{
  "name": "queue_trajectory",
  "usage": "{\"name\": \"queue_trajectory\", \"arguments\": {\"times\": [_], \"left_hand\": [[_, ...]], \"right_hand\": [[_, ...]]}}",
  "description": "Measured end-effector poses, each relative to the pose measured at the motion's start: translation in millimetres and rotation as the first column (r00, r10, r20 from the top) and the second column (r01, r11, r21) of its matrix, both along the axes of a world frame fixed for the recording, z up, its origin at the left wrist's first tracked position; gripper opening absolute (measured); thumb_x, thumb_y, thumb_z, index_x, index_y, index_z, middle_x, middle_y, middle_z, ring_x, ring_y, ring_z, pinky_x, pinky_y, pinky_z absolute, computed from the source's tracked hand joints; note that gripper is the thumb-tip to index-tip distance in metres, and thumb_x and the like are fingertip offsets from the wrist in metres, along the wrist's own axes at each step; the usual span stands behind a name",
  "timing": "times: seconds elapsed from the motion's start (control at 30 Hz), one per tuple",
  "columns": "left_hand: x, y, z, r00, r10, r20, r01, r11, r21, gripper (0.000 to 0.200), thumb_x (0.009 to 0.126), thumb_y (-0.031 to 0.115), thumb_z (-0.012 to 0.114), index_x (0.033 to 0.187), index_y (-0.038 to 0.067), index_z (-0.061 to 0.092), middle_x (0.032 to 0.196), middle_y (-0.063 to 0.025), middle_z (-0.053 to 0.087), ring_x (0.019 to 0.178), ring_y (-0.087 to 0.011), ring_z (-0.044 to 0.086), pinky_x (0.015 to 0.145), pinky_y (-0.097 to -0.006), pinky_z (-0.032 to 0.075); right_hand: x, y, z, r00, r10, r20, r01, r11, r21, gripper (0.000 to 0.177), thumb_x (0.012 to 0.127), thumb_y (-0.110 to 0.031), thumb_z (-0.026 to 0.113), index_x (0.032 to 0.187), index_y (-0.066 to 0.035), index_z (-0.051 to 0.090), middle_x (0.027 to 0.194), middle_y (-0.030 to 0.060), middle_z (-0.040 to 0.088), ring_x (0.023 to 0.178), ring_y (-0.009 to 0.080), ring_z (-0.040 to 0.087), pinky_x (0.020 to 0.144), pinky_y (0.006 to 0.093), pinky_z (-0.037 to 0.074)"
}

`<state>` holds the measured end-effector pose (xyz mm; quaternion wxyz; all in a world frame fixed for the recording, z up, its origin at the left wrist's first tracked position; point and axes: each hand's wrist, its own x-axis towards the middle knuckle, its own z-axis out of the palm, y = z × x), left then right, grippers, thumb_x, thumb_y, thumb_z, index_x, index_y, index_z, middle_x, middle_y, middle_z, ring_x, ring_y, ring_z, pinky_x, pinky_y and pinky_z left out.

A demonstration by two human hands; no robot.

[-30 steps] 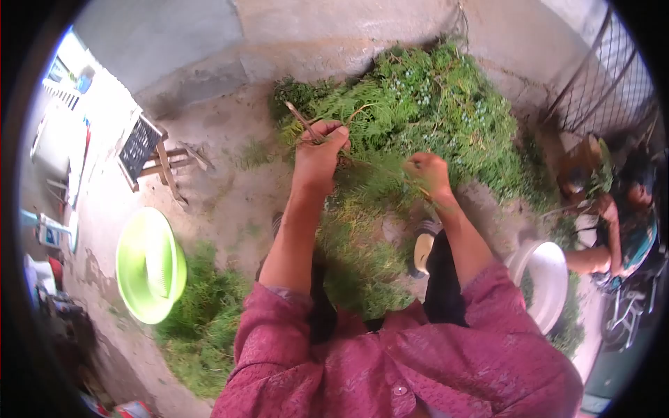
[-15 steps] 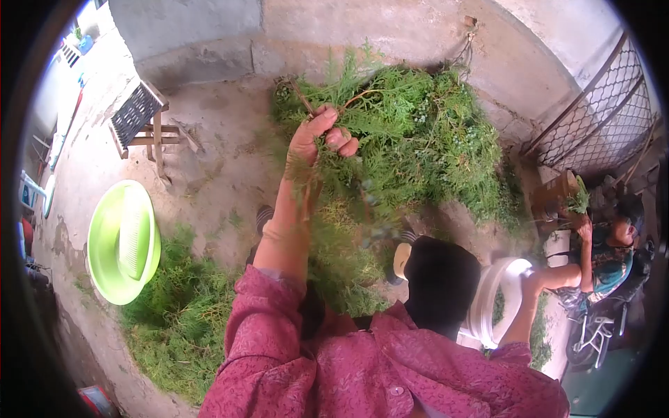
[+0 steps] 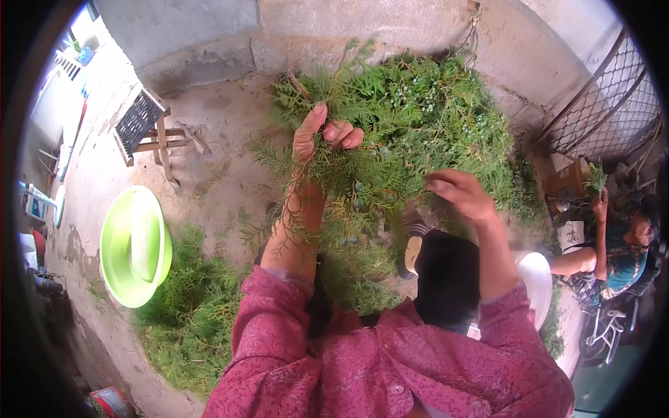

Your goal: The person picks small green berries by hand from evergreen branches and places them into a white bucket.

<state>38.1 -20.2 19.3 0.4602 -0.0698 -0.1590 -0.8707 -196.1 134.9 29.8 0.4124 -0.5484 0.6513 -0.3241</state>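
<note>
My left hand [image 3: 324,132] is closed around the stem of a leafy evergreen branch [image 3: 348,167], like arborvitae, with flat green sprays and small bluish cones. Its foliage hangs below the fist and across my left forearm. To the right, my right hand [image 3: 465,196] is raised with its fingers stretched toward the branch, apart from it and holding nothing I can see. Behind both hands lies a big heap of similar cut branches [image 3: 446,118] against the wall. A white bucket [image 3: 535,282] stands beside my right forearm, partly covered by it.
On the left sits a lime-green basin [image 3: 117,279] with a ribbed green strainer [image 3: 144,244] in it, next to a pile of green sprigs [image 3: 188,327]. A wooden stool [image 3: 143,125] stands behind. At the right, another person [image 3: 620,258] sits holding a sprig, near a mesh panel [image 3: 613,104].
My right hand has risen from beside the bucket to near the branch. My left hand still grips the branch, whose foliage now hangs lower and wider. The other person's hand has risen slightly.
</note>
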Motion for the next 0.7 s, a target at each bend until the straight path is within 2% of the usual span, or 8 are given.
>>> {"name": "queue_trajectory", "arguments": {"times": [0.07,0.2,0.27,0.37,0.57,0.63,0.67,0.7], "left_hand": [[-3,0,1,1.000,-0.014,-0.006,0.014,1.000,-0.011,0.027,0.084,0.025,0.056,0.060,0.014,0.049,0.051,0.0035,0.047,0.047,-0.0087,0.038,0.054,-0.0275,0.033],[-10,7,5,0.997,0.038,0.070,-0.045,0.994,0.103,0.026,0.081,0.022,0.059,0.060,0.014,0.047,0.052,0.0046,0.044,0.048,-0.0081,0.035,0.058,-0.0280,0.034],[-13,7,5,0.994,0.037,0.104,-0.049,0.993,0.112,0.026,0.080,0.021,0.060,0.060,0.014,0.046,0.052,0.0050,0.043,0.048,-0.0081,0.034,0.059,-0.0282,0.035],[-16,12,5,0.976,0.058,0.210,-0.069,0.997,0.044,0.029,0.079,0.023,0.060,0.058,0.013,0.043,0.053,0.0031,0.040,0.051,-0.0097,0.034,0.063,-0.0290,0.036],[-24,12,-4,0.914,0.011,0.406,0.003,0.999,-0.033,0.025,0.077,0.025,0.061,0.064,0.008,0.046,0.060,-0.0034,0.043,0.066,-0.0168,0.048,0.072,-0.0344,0.039],[-28,-4,-5,0.774,0.030,0.632,0.244,0.908,-0.342,0.018,0.075,0.019,0.062,0.073,0.005,0.050,0.067,-0.0065,0.050,0.075,-0.0194,0.053,0.076,-0.0359,0.040],[-33,6,-1,0.820,0.051,0.570,0.130,0.953,-0.273,0.013,0.074,0.011,0.062,0.081,0.003,0.053,0.074,-0.0083,0.055,0.079,-0.0198,0.053,0.079,-0.0341,0.041],[-36,8,0,0.818,0.041,0.574,0.145,0.951,-0.275,0.013,0.074,0.011,0.062,0.081,0.003,0.053,0.074,-0.0083,0.055,0.079,-0.0198,0.053,0.079,-0.0341,0.041]], "right_hand": [[34,-28,-4,0.980,0.151,0.128,-0.146,0.988,-0.046,0.043,0.081,-0.027,0.060,0.113,0.001,0.052,0.104,0.0098,0.058,0.094,0.0166,0.053,0.080,0.0278,0.043],[72,-41,1,0.948,0.021,0.317,-0.035,0.999,0.038,0.044,0.080,-0.025,0.062,0.115,0.001,0.050,0.107,0.0089,0.056,0.093,0.0143,0.052,0.079,0.0270,0.043],[67,-51,-19,0.810,0.204,0.550,-0.222,0.974,-0.034,0.042,0.079,-0.022,0.063,0.113,0.000,0.052,0.102,0.0060,0.058,0.089,0.0111,0.052,0.078,0.0261,0.043],[63,-52,-26,0.810,0.249,0.530,-0.292,0.956,-0.003,0.037,0.078,-0.018,0.064,0.109,0.000,0.054,0.093,0.0013,0.059,0.083,0.0070,0.052,0.076,0.0246,0.043],[54,-44,-23,0.802,0.184,0.568,-0.147,0.983,-0.112,0.019,0.078,-0.008,0.062,0.096,-0.003,0.060,0.082,-0.0031,0.058,0.073,0.0023,0.047,0.064,0.0200,0.041],[45,-43,-39,0.801,0.162,0.576,-0.112,0.986,-0.121,0.015,0.078,-0.008,0.062,0.091,-0.003,0.060,0.078,-0.0042,0.056,0.070,0.0022,0.046,0.061,0.0202,0.040],[41,-41,-42,0.804,0.150,0.575,-0.098,0.988,-0.121,0.011,0.078,-0.008,0.062,0.087,-0.003,0.059,0.074,-0.0053,0.055,0.066,0.0021,0.044,0.057,0.0204,0.038],[38,-39,-42,0.804,0.140,0.578,-0.084,0.989,-0.124,0.011,0.078,-0.008,0.062,0.087,-0.003,0.059,0.074,-0.0053,0.055,0.066,0.0021,0.044,0.057,0.0204,0.038]]}}
